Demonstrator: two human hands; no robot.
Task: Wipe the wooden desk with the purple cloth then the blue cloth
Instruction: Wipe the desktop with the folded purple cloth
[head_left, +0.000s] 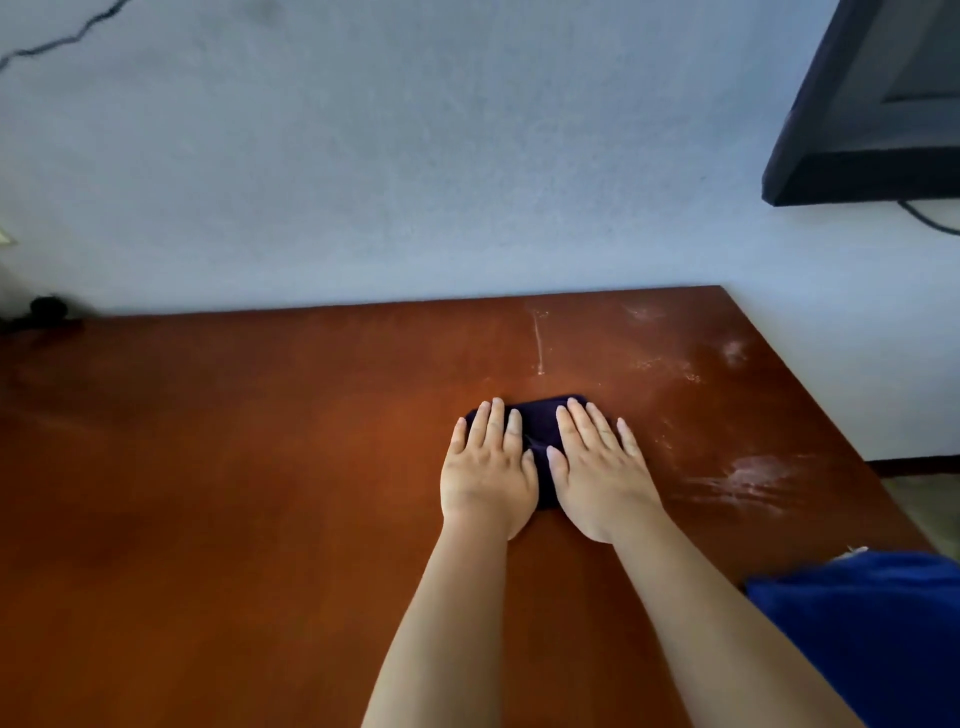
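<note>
Bare forearms, no sleeves; left hand (488, 467) and right hand (597, 473) ringless.

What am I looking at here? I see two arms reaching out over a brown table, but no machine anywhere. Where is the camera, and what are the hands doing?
There is no machine in this picture. A person wears a wide-angle camera on the head, so you look forward and down along that person's own arms. The left hand and the right hand lie side by side with straight fingers, pressing flat on a dark purple cloth that rests on the wooden desk. Neither hand grips it. A blue cloth lies at the desk's near right edge. Pale streaks and smudges show on the right part of the desk. Behind stands a bluish wall, with a dark screen at the upper right.
</note>
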